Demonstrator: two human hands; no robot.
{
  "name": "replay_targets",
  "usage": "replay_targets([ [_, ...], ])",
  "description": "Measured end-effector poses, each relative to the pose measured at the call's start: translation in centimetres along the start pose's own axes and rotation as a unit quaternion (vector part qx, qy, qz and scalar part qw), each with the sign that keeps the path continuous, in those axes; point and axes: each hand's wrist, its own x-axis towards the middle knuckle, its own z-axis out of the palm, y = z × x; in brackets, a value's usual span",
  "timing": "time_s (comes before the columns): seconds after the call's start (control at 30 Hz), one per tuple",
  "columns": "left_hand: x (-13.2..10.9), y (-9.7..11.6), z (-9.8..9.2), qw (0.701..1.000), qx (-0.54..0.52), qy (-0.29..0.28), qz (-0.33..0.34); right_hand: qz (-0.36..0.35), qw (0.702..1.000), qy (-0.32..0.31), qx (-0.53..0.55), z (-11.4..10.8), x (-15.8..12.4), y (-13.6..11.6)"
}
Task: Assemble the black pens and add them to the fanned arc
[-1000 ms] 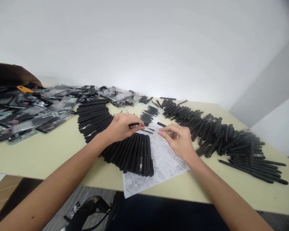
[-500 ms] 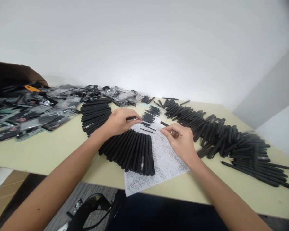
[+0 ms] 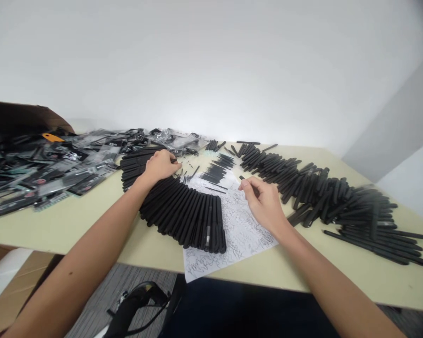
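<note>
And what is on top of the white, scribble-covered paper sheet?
The near end of the curved row of black cylindrical pens covers its left part; thin black sticks lie toward its far end. Whatever the paper shows beneath these is hidden.

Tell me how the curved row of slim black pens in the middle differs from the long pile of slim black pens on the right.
The curved row of slim black pens lies neatly side by side; the long pile of slim black pens is jumbled, many crossing. The row's near end overlaps a scribbled white paper sheet, while the pile's near end rests on the pale yellow table. Both contain many black pens.
</note>
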Motion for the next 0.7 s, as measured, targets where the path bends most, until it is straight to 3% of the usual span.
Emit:
replay_targets([
  [0.17, 1.2, 0.2, 0.5, 0.999, 0.021, -0.027, -0.013, -0.004, 1.0, -0.017, -0.012, -0.1, 0.1, 0.0],
  [0.33, 1.6, 0.9, 0.9, 0.999, 0.024, -0.019, 0.023, -0.001, 1.0, -0.019, -0.007, -0.2, 0.0, -0.2],
  [0.43, 1.4, 2.1, 0.9, 0.99, -0.007, -0.05, 0.129, 0.002, 1.0, -0.022, 0.011, -0.2, 0.0, -0.2],
  [0.57, 0.8, 4.2, 1.0, 0.936, -0.074, -0.14, 0.314, 0.008, 0.999, -0.026, 0.02, -0.3, 0.1, -0.1],
  [0.7, 0.4, 5.9, 1.6, 0.895, -0.098, -0.21, 0.38, 0.006, 0.999, -0.037, 0.016, -0.3, 0.1, 0.0],
])
